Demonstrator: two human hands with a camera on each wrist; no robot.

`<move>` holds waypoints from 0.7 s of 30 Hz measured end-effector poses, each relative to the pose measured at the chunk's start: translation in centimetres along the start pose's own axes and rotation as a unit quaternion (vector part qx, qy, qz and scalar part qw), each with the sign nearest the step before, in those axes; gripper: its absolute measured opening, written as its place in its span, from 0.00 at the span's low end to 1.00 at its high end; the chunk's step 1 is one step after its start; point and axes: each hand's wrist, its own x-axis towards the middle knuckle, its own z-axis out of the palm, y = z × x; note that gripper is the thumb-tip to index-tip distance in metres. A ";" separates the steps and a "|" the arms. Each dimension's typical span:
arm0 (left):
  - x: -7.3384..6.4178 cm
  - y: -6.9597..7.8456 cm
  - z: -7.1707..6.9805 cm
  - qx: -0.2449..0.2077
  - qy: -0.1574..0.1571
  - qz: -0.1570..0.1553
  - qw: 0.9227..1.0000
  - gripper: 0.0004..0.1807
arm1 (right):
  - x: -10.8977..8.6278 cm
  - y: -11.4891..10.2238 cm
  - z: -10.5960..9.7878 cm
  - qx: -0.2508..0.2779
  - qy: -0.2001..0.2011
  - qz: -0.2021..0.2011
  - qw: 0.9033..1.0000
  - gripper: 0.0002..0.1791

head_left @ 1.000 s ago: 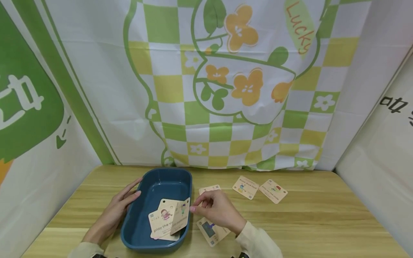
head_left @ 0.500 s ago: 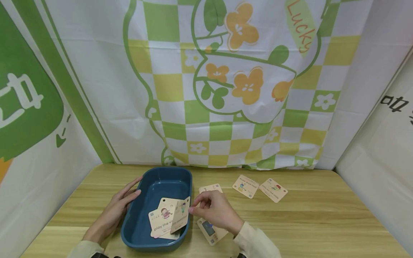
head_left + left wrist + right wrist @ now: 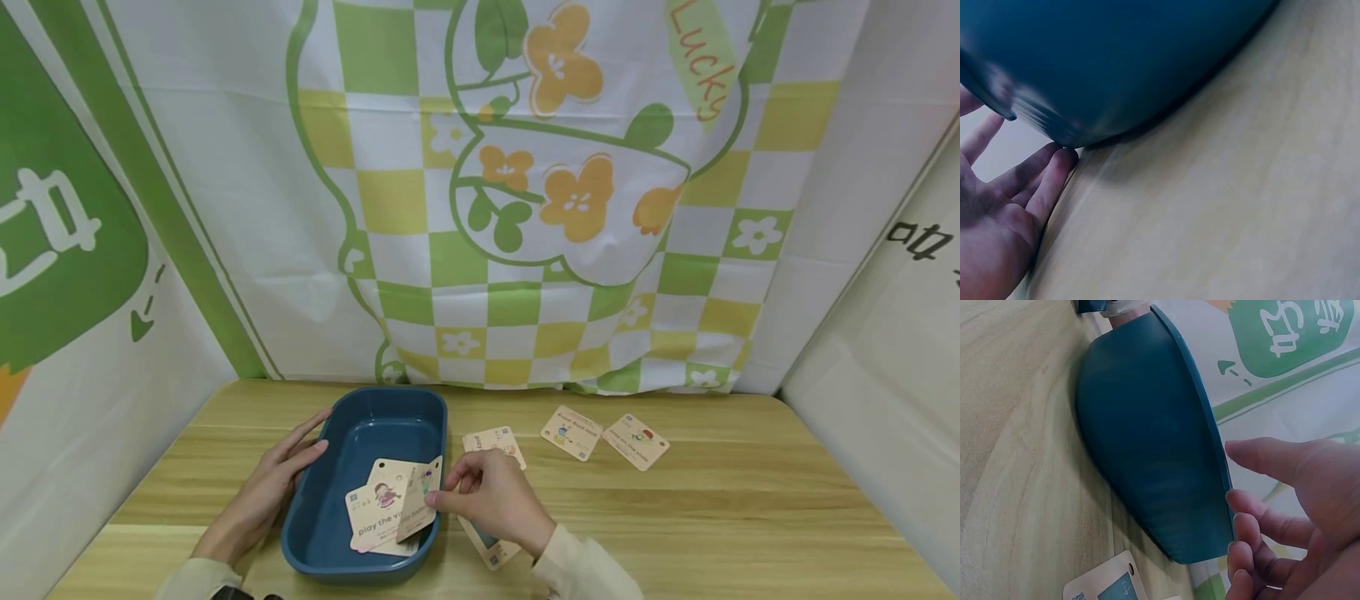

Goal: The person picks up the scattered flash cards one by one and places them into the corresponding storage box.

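A blue tray [image 3: 306,546] with raised walls stands on the table. My left hand [image 3: 262,487] holds its left side, thumb over the rim and fingers against the outer wall; the left wrist view shows the fingertips touching the tray. Inside, a "play the vi..." card [image 3: 375,518] lies over other cards, and a tilted card [image 3: 417,510] leans towards the right rim. My right hand [image 3: 498,500] is at that rim, its thumb overlapping the tilted card's edge. In the right wrist view, thumb and forefinger stand apart, the other fingers loosely bent.
Beyond the right hand lies one card [image 3: 491,439]. Under it is another card [image 3: 491,550], partly hidden. Two more, a card with a blue figure [image 3: 572,433] and a card with a red-capped figure [image 3: 636,442], lie farther right. A patterned cloth [image 3: 555,317] hangs behind the wooden table [image 3: 712,517].
My right hand has shifted slightly left, its thumb coming over the tilted card's edge and the tray rim. More of the far card shows. The left hand and tray look still.
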 end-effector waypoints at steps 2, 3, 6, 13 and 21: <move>0.0 0.0 0.0 0.000 0.001 -0.001 1.000 0.35 | 0.0 0.0 0.0 -0.004 0.002 0.001 1.000 0.14; 0.0 0.0 0.0 0.001 0.001 -0.001 1.000 0.35 | 0.0 0.0 0.0 -0.006 0.002 0.001 1.000 0.13; 0.0 0.1 0.0 0.002 0.003 -0.003 1.000 0.35 | 0.0 0.0 0.0 -0.011 -0.002 0.002 1.000 0.13; 0.1 0.1 0.0 0.000 0.006 -0.008 1.000 0.35 | 0.1 -0.2 -0.1 -0.020 -0.004 0.004 1.000 0.12; 0.0 0.1 0.0 -0.008 0.004 -0.007 1.000 0.35 | 0.0 0.0 0.5 -0.019 0.019 0.008 1.000 0.13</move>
